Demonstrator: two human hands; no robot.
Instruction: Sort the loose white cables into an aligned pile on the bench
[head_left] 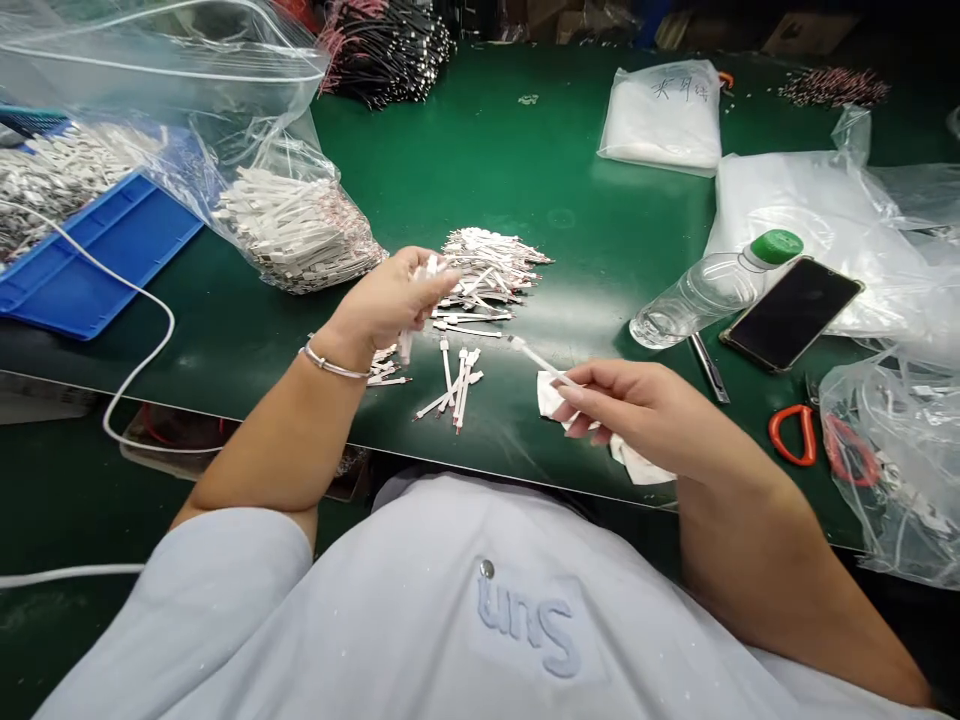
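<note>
**Since my hands work close to the bench's edge, strips could slip off**

Far left, the bagged strips (292,235) slump beside the blue tray (105,265). My left hand (386,300) curls closed on a few white strips (406,345); a careless sweep could scatter the loose pile (487,280) toward the near edge of the green bench (480,455). My right hand (637,410) pinches one strip (540,360) above a crumpled tissue (551,395), where a slip could drop it over that edge. Open bench lies beyond the pile, short of the water bottle (697,300).
</note>
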